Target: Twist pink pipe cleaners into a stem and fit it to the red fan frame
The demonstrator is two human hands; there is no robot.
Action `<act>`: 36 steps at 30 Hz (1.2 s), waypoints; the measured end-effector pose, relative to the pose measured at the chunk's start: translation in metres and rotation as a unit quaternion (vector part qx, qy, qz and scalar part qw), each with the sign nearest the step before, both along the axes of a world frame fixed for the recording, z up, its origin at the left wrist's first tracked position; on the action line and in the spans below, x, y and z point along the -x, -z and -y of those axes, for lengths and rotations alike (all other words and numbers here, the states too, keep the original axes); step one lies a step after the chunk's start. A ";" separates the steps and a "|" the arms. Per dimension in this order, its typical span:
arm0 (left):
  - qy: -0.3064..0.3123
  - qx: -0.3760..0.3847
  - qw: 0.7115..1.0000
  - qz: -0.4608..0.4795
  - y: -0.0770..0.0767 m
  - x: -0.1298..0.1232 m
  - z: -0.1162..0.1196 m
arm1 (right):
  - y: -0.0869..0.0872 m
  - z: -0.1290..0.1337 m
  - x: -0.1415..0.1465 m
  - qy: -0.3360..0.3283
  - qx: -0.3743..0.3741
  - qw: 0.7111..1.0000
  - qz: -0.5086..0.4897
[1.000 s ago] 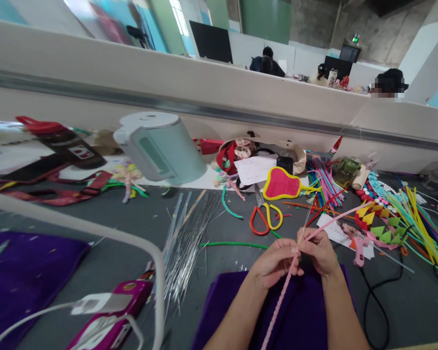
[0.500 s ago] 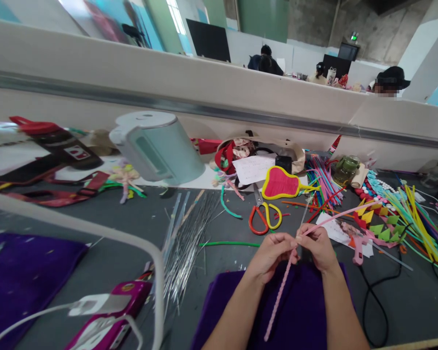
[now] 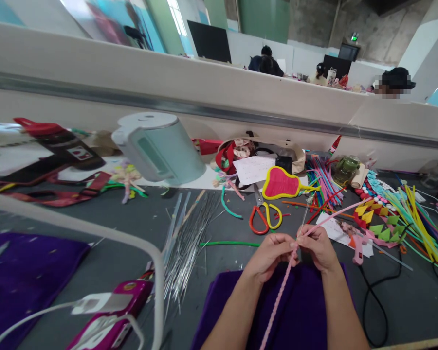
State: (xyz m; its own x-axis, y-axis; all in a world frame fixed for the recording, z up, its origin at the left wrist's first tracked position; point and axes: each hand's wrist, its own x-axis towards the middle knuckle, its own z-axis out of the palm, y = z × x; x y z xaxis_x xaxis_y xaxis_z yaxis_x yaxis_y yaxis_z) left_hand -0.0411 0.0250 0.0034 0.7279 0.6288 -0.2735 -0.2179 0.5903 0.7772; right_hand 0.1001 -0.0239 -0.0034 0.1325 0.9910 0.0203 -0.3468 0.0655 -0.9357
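My left hand (image 3: 275, 255) pinches a pink pipe cleaner (image 3: 277, 304) between thumb and fingers. Its coiled, rope-like length runs down past the purple cloth (image 3: 226, 301) to the bottom of the view. Right beside it, my right hand (image 3: 318, 248) is closed on the same pink strand, whose smooth free part sticks out up and to the right. A thin pale wire or thread rises from between the fingertips; its exact hold is hidden. Beyond the hands lie scissors (image 3: 264, 218) with red and yellow handles and a pink shape edged in yellow (image 3: 282, 183).
Left of the hands are a bundle of silver wires (image 3: 190, 248), a magenta device (image 3: 113, 316) and a white curved tube (image 3: 156, 262). A pale kettle (image 3: 164, 148) and a bottle (image 3: 65, 146) stand behind. Coloured pipe cleaners (image 3: 416, 214) and a pink glue gun (image 3: 358, 248) lie right.
The coiled pink length below my hands now reaches further down, to the bottom edge. The smooth free end at the right reaches less far out. Both hands stay in nearly the same place.
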 end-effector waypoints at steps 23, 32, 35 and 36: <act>-0.004 -0.002 1.000 -0.004 0.002 -0.001 -0.001 | -0.001 -0.001 0.000 0.001 0.011 1.000 0.002; -0.025 -0.024 0.999 -0.028 0.002 -0.002 -0.001 | 0.000 -0.002 0.000 0.009 0.017 0.999 0.027; -0.021 -0.017 0.999 -0.020 0.002 -0.002 -0.001 | 0.000 -0.001 0.000 0.012 0.023 1.000 0.014; -0.015 -0.010 1.000 -0.012 0.002 -0.002 -0.001 | 0.000 -0.001 0.000 0.010 0.023 1.000 0.007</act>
State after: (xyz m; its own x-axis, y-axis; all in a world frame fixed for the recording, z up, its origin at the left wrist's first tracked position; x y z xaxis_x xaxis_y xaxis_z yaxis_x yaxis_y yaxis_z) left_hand -0.0390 0.0256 0.0015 0.7021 0.6554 -0.2783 -0.2156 0.5682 0.7941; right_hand 0.1006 -0.0232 -0.0035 0.1516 0.9881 -0.0241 -0.3331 0.0281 -0.9425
